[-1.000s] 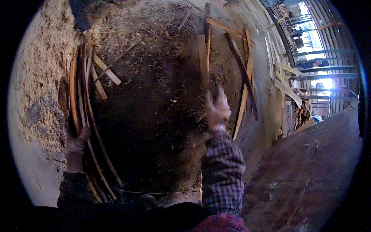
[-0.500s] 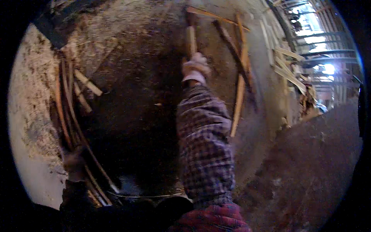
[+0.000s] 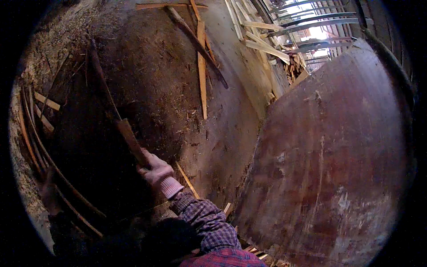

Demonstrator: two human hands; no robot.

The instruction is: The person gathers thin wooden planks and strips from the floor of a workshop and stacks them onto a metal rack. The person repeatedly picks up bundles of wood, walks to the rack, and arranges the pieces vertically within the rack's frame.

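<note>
Right hand (image 3: 155, 171) is in a pinkish work glove with a ribbed cuff, plaid sleeve (image 3: 204, 220) behind it, and its fingers are wrapped tight around the near end of a long dark wooden strip (image 3: 111, 107). The strip runs up and to the left from the glove, slightly curved, across a dark dirt floor (image 3: 164, 80) littered with sawdust and chips.

Left hand (image 3: 49, 198) is way down in the shadow at the lower left, next to a bundle of thin bent wooden strips (image 3: 31, 142) that arcs along the left side. Honestly can't tell whether its fingers are closed on those strips or just resting there, it's too dark.

Farther up there's a scatter of pale wood slats (image 3: 201, 66) lying on the floor, one dark piece crossing them at an angle. More light offcuts (image 3: 262, 42) are piled near the top right by some railings. The whole right side is filled by a big rusty brown curved metal sheet (image 3: 333, 155), well apart from the strip being held.
</note>
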